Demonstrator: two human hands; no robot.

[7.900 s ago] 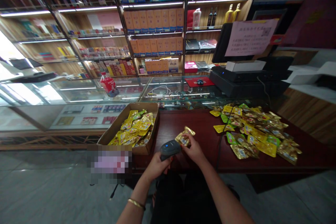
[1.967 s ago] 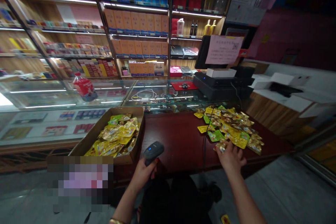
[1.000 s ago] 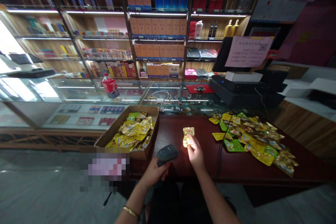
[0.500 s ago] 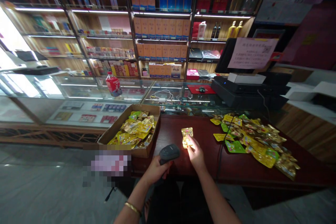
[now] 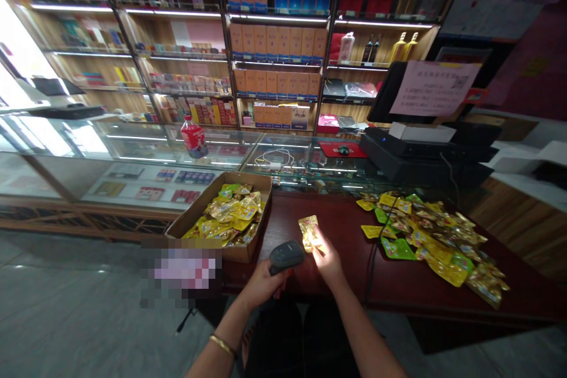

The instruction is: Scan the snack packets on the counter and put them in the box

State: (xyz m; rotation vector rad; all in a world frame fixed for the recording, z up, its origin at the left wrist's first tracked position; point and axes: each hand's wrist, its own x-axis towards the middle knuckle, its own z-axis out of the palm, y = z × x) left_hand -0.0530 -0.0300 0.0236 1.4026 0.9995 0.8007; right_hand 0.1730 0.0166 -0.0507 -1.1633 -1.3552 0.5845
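the left hand (image 5: 260,286) grips a barcode scanner (image 5: 286,255) by its handle; just to the scanner's far right, the right hand (image 5: 328,263) pinches a gold foil packet (image 5: 308,229) near one edge, likely to leave its lit face mostly uncovered.

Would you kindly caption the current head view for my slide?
Left hand holds a scanner, right hand a gold packet, at a dark-red table.
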